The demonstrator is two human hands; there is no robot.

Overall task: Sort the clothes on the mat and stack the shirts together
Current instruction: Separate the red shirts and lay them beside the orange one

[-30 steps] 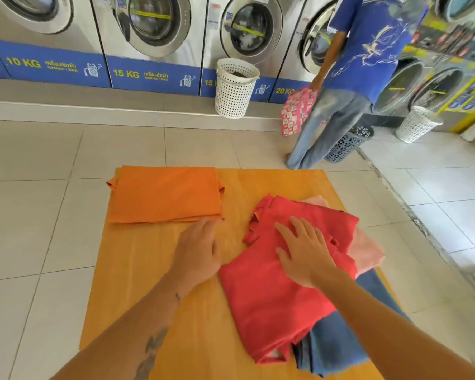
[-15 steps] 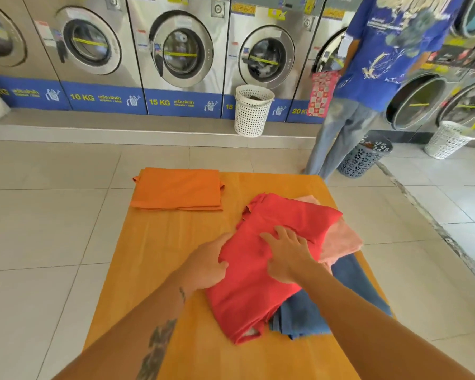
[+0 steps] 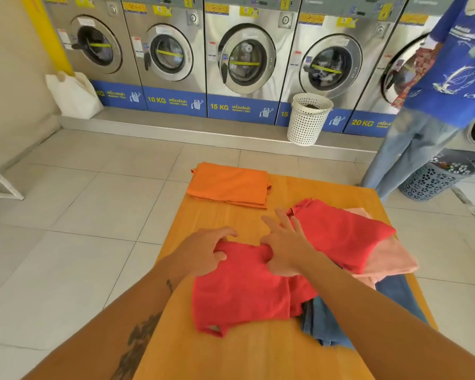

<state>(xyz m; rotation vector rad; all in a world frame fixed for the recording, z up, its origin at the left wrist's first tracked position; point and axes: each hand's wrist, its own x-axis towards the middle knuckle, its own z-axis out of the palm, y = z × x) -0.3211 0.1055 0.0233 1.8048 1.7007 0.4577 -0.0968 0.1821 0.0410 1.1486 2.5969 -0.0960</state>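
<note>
Now both hands, left hand (image 3: 203, 252) and right hand (image 3: 281, 249), pinching red shirt (image 3: 244, 292).

The scene was bright and evenly lit, shadows were soft, and the wide lens bent the edges strongly.

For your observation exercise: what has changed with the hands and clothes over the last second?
Both hands, left and right, moved from lying flat to gripping the red shirt, bunching and dragging it leftward off the pile. The folded orange cloth, pink garment and blue garment stayed put.
</note>
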